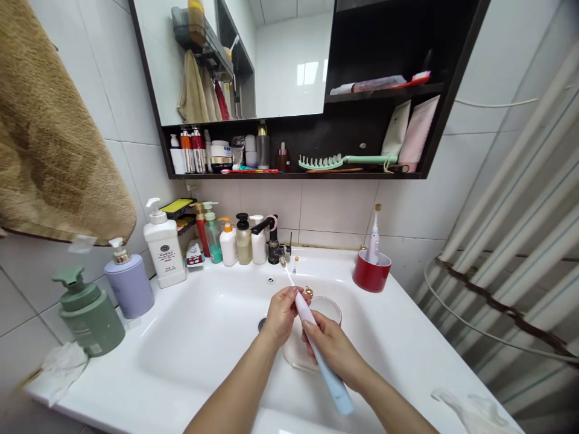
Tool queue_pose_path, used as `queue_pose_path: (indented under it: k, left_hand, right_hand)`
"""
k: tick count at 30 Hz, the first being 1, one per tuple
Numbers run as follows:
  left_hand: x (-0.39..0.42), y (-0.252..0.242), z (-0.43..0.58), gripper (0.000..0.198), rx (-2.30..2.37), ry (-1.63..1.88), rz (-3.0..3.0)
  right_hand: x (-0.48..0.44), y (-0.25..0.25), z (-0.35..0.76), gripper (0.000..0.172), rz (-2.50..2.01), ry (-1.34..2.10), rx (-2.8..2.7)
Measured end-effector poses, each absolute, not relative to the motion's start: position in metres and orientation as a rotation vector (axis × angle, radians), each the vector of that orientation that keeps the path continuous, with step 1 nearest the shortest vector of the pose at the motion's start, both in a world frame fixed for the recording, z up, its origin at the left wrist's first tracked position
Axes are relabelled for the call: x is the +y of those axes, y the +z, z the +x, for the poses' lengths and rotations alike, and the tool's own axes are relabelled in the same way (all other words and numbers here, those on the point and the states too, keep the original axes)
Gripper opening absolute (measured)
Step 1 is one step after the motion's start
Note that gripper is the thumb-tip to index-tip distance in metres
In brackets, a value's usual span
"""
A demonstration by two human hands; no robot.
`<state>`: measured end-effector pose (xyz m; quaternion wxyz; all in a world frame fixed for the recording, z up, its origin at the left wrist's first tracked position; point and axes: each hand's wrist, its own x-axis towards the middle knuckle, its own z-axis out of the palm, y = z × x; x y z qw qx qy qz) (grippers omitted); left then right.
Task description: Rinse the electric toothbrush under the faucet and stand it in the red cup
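Above the sink I hold an electric toothbrush (332, 386) whose handle fades from pink to light blue, its brush head pointing away toward the faucet. My right hand (332, 349) is closed around the middle of the handle. At its upper end, my left hand (281, 313) pinches near where the white brush neck meets the handle; those fingertips are partly hidden. In the sink (194, 337), below my hands, a round cup (335, 305) and a pale, flat-looking piece (294, 358) show only in part. Close by is a small gold-coloured object (309, 292).
A black faucet (272, 244) stands at the back of the sink. Several pump bottles (244, 241) line the back left. At right, a red cup (371, 277) holds another toothbrush (374, 241). A dark shelf cabinet (289, 176) hangs above; a towel (58, 138) hangs at left.
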<state>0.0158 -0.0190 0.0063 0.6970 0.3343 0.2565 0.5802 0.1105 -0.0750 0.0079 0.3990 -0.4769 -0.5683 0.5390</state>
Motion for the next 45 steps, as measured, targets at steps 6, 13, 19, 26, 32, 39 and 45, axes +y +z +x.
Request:
queue_pose_path:
  k: [6,13,19,26,32,39,45]
  left_hand:
    - [-0.013,0.006,0.010,0.016,0.684,1.359,0.614]
    - [-0.013,0.005,0.012,0.012,0.771,1.391,0.559]
    - [-0.012,0.005,0.012,0.010,0.801,1.403,0.508]
    - [-0.011,0.000,0.016,0.011,0.829,1.410,0.481]
    - [0.007,-0.001,0.008,0.015,0.904,1.440,0.529]
    - [0.058,-0.004,0.037,0.030,1.379,1.021,1.280]
    - [0.105,-0.009,0.073,0.031,1.536,0.938,1.538]
  right_hand:
    - [-0.073,0.004,0.111,0.022,-1.326,1.245,-1.557]
    - [-0.072,-0.002,0.105,0.019,-1.389,1.210,-1.582]
    - [-0.075,-0.003,0.104,0.023,-1.407,1.274,-1.534]
    - [-0.076,-0.003,0.104,0.023,-1.412,1.293,-1.553]
    - [-0.082,-0.002,0.111,0.021,-1.444,1.328,-1.620]
    - [-0.087,0.009,0.116,0.024,-1.321,1.258,-1.583]
    - [-0.081,0.015,0.118,0.031,-1.358,1.212,-1.493]
